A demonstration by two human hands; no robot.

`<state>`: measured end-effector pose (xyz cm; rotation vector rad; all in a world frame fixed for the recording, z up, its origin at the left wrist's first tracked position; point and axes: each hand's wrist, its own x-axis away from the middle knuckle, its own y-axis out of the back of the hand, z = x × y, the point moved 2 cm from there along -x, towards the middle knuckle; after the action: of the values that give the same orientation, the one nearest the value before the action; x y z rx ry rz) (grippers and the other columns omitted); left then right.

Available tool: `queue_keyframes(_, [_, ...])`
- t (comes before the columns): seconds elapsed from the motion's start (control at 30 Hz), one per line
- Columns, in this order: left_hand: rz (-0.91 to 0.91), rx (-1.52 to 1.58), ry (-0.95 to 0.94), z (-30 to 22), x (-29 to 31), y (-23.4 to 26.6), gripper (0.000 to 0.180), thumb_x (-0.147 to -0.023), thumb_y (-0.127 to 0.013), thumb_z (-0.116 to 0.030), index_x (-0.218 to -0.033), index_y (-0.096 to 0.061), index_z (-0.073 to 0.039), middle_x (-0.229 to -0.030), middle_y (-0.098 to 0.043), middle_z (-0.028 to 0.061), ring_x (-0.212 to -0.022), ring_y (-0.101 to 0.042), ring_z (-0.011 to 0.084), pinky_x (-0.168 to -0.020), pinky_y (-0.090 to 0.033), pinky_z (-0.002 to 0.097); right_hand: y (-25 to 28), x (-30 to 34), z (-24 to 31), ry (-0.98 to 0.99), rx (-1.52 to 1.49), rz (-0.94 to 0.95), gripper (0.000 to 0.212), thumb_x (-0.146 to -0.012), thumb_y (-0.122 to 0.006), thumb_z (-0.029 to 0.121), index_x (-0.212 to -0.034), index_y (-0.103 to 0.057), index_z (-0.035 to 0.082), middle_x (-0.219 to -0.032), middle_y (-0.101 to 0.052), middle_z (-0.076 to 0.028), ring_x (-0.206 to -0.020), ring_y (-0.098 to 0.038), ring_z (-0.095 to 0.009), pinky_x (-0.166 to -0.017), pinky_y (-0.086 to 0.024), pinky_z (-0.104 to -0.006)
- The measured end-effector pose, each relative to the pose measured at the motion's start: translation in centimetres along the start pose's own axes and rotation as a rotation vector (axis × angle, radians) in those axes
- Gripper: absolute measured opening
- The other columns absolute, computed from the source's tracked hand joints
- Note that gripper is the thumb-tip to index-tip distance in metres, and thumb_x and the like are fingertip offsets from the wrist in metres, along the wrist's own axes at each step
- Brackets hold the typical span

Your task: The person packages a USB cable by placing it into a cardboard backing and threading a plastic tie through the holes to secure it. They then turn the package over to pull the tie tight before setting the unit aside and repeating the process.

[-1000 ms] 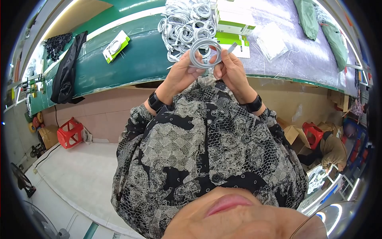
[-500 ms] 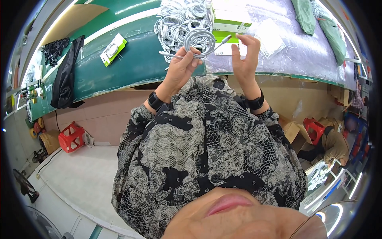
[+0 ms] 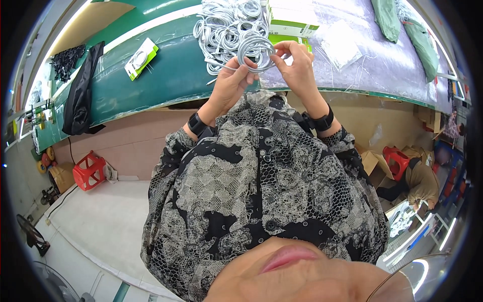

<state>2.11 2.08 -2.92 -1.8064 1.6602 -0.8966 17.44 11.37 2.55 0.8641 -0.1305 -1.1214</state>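
Note:
A coiled grey-white cable [image 3: 255, 44] is held up over the table edge between my hands. My left hand [image 3: 232, 83] pinches the lower left side of the coil between thumb and fingers. At its right side, my right hand [image 3: 296, 66] has thumb and forefinger closed on the cable; the plug end there is hidden by the fingers. Right behind the held coil lies a heap of similar coiled cables [image 3: 219, 30], partly covered by it. A green-and-white box [image 3: 292, 25] stands beside the heap, just beyond my right hand.
On the green table mat [image 3: 171, 70] lies a green-and-white package with a white cable [image 3: 141, 60]. Black cloth [image 3: 83, 95] hangs over the left edge. Clear plastic bags [image 3: 339, 48] and green bags [image 3: 420, 48] lie at the right. Red stools [image 3: 89, 171] stand below.
My right hand has moved left from beside the coil onto its right side, its fingers closing there. The plug that stuck out at the right is now out of sight.

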Motion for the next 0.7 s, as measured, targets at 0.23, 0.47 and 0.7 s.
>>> queue_keyframes(0.23, [0.008, 0.079, -0.016, -0.1, -0.2, 0.3, 0.017, -0.094, -0.05, -0.011, -0.107, -0.053, 0.0, -0.095, -0.059, 0.0072, -0.071, -0.051, 0.0094, -0.082, -0.048, 0.0316, 0.5, 0.2, 1.4, 0.172, 0.021, -0.13, 0.016, -0.074, -0.07, 0.012, -0.088, -0.062, 0.012, -0.074, -0.06, 0.006, -0.08, -0.051, -0.015, -0.083, -0.029, -0.0329])
queue_keyframes(0.47, [0.117, 0.077, 0.028, 0.1, -0.1, 1.0, 0.021, -0.093, -0.052, -0.01, -0.111, -0.054, 0.001, -0.098, -0.061, 0.0093, -0.069, -0.054, 0.0114, -0.08, -0.049, 0.0323, 1.6, 0.3, 1.9, 0.113, -0.062, 0.025, 0.009, -0.078, -0.067, 0.012, -0.085, -0.061, 0.011, -0.072, -0.058, 0.004, -0.073, -0.051, -0.012, -0.084, -0.031, -0.0317])
queue_keyframes(0.7, [0.225, 0.072, 0.079, 0.2, 0.0, 0.9, 0.028, -0.092, -0.053, -0.01, -0.116, -0.052, 0.003, -0.097, -0.062, 0.01, -0.069, -0.055, 0.0119, -0.08, -0.05, 0.0335, 2.3, 0.5, 2.1, 0.071, -0.073, 0.104, 0.004, -0.081, -0.063, 0.009, -0.084, -0.06, 0.01, -0.068, -0.056, 0.003, -0.07, -0.051, -0.012, -0.083, -0.031, -0.0311])
